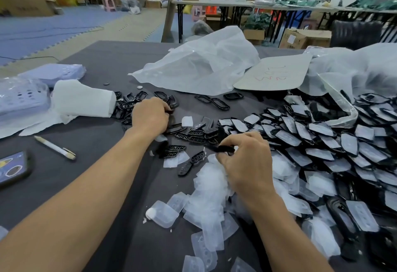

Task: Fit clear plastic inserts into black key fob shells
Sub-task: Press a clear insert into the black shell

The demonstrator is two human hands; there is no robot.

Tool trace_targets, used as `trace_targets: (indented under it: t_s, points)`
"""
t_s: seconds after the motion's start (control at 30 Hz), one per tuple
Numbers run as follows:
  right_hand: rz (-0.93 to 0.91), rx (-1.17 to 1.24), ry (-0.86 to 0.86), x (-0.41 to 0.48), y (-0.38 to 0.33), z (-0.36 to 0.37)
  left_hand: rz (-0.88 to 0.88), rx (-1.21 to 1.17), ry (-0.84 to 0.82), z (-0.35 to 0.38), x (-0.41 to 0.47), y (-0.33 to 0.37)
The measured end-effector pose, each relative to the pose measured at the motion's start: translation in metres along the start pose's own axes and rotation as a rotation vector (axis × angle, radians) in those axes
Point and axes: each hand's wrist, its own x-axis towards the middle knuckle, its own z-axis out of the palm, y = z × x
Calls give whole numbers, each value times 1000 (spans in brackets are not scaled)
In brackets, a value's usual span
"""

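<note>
The right hand (242, 160) pinches a black shell (225, 149) above the near clear inserts (210, 196), and the left hand (150, 117), farther left, grips a second shell (170, 111).

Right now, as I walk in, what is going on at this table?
A person is putting key fobs together at a dark table. The right hand pinches a black shell just above a pile of clear inserts. The left hand lies curled on loose black frames beside a white roll; whether it grips one is hidden. On the right, finished shells with inserts in them lie in overlapping rows.
</note>
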Motion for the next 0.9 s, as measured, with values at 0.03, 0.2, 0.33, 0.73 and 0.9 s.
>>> trace_targets:
  t_s: [0.03, 0.2, 0.33, 0.73, 0.9]
  points:
    - [14, 29, 19, 0, -1, -2, -26, -28, 43, 0, -2, -1]
    - [79, 229, -18, 0, 0, -3, -144, -282, 107, -9, -21, -9]
    - [85, 293, -67, 0, 2, -1, -178, -890, -92, -30, -51, -9]
    - [445, 1040, -128, 4, -15, -10, -233, -1210, -253, -38, -160, 0]
    - [522, 1222, -274, 3, -21, -12, -284, -1287, -247, -36, -157, 12]
